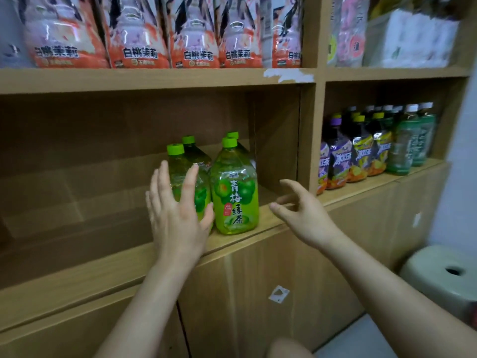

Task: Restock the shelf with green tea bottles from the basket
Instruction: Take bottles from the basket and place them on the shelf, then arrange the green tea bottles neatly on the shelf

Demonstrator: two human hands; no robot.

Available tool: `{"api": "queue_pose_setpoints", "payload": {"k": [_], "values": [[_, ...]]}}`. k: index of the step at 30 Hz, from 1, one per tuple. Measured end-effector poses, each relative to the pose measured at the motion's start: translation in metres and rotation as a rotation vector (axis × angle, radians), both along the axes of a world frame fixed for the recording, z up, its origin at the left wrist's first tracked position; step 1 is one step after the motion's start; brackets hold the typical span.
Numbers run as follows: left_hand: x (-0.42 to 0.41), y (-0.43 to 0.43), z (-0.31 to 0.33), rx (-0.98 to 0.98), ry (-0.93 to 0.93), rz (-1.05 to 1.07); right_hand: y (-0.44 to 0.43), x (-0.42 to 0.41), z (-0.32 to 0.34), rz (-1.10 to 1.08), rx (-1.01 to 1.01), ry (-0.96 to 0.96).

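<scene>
Several green tea bottles with lime caps stand in a cluster on the middle wooden shelf [265, 218]. The front right bottle [236, 192] shows its green label. My left hand [175, 213] is spread flat with straight fingers in front of the front left bottle [178, 174], close to it or just touching it. My right hand [299, 210] hovers to the right of the cluster, fingers loosely bent, holding nothing. The basket is out of view.
Pink and orange drink packs [144, 34] fill the shelf above. Purple, yellow and green bottles [374, 151] fill the right compartment past a vertical divider [308, 138]. Closed cabinet doors [258, 293] sit below. A pale green stool [444, 275] stands at the lower right.
</scene>
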State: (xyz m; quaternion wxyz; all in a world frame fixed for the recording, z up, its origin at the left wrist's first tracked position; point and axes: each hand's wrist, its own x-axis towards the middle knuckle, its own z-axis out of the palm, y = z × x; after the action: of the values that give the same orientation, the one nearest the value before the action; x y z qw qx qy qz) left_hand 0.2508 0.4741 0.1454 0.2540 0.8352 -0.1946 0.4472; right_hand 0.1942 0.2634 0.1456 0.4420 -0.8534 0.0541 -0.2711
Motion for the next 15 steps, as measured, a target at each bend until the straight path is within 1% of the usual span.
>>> {"api": "queue_pose_setpoints", "payload": {"k": [1,2,3,5,6,8,10,15], "values": [[-0.014,-0.012,0.002,-0.041,-0.064,-0.120,-0.015,-0.021,0.005,0.017,0.052,-0.007],[-0.029,-0.029,0.002,-0.075,-0.087,-0.276,-0.032,-0.043,0.009,0.029,0.101,0.000],[-0.045,-0.048,0.002,-0.092,-0.067,-0.438,-0.048,-0.067,0.013,0.028,0.143,0.014],[-0.071,-0.093,-0.005,-0.105,0.051,-0.719,-0.082,-0.115,0.015,-0.039,0.200,0.036],[-0.081,-0.119,-0.011,-0.115,0.132,-0.828,-0.100,-0.138,0.013,-0.090,0.216,0.047],[-0.102,-0.171,-0.029,-0.113,0.305,-0.982,-0.135,-0.186,0.003,-0.202,0.211,0.108],[-0.125,-0.220,-0.049,-0.067,0.441,-1.081,-0.169,-0.236,-0.015,-0.312,0.197,0.205],[-0.198,-0.328,-0.096,0.143,0.697,-1.310,-0.255,-0.362,-0.083,-0.656,0.128,0.458]]}}
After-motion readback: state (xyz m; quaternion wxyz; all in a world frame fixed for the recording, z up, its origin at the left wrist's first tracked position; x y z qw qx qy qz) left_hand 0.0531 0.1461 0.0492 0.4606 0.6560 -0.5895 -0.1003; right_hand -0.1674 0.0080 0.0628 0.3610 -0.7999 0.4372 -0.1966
